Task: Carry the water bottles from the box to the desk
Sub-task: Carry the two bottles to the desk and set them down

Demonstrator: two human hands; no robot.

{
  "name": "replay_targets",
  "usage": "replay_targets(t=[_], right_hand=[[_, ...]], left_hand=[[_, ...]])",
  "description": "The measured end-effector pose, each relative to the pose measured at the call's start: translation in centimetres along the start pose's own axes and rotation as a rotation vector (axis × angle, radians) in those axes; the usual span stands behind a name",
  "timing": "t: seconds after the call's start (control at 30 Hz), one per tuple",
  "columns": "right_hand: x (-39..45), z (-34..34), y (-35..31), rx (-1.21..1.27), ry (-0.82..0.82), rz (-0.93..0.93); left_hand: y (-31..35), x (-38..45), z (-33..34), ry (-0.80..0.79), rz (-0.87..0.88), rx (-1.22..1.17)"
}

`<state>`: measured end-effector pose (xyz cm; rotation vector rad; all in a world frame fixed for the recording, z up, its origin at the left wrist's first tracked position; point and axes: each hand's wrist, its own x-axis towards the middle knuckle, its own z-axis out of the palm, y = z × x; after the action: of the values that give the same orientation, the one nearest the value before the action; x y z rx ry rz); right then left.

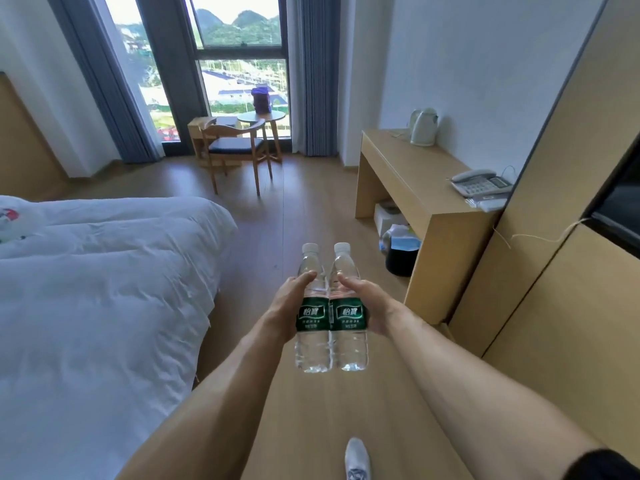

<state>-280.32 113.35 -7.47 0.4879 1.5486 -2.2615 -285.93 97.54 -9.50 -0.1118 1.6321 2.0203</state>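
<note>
Head view: two water bottles carried upright side by side, touching, out in front over the floor. Left hand [289, 306] wraps the left bottle [311, 306] at its green label; right hand [369, 306] wraps the right bottle [348, 306] the same way, thumbs across the fronts. Desk [415, 174] ahead on the right, holding a kettle [424, 128] and phone [479, 183]. Bed [104, 289] to the left. Box not in view.

Risk, as I judge it: smooth, clear plastic could slip in the grip; setting down near the phone cord could snag it.
</note>
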Motion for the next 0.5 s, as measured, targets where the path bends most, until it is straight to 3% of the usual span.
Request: replay_targets(t=[0.5], right_hand=[[26.6, -4.8, -17.2, -0.046, -0.129, 0.074]], left_hand=[[13.0, 27.0, -0.5, 0.166, 0.038, 0.019]])
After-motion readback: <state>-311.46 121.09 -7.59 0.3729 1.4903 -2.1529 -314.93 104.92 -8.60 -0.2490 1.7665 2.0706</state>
